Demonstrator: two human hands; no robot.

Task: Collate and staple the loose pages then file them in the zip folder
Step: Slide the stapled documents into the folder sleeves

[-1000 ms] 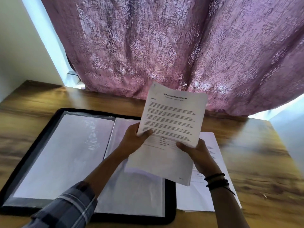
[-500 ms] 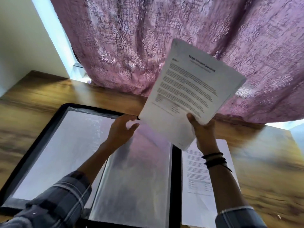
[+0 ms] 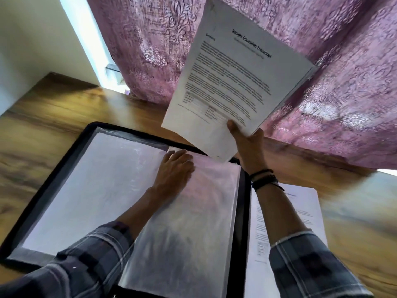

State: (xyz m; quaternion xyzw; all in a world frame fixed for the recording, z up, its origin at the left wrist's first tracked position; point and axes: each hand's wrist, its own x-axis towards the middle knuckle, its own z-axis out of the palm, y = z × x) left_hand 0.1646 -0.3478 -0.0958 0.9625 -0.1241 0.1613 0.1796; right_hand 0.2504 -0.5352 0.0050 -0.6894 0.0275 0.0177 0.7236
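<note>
Filing seems the step: the right hand (image 3: 250,147) grips the pages (image 3: 236,82) above the far edge of the zip folder (image 3: 52,181); the left hand (image 3: 174,168) lies flat on its sleeve (image 3: 193,222). Next, that sleeve must open.

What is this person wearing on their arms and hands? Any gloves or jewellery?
No gloves: the left hand and right hand are bare. Both arms are in a checked shirt, dark grey-blue with thin pale lines. The left sleeve and right sleeve end partway up the forearm. The right wrist carries several black bands, one with a loose cord end. I see no rings or watch.
</note>
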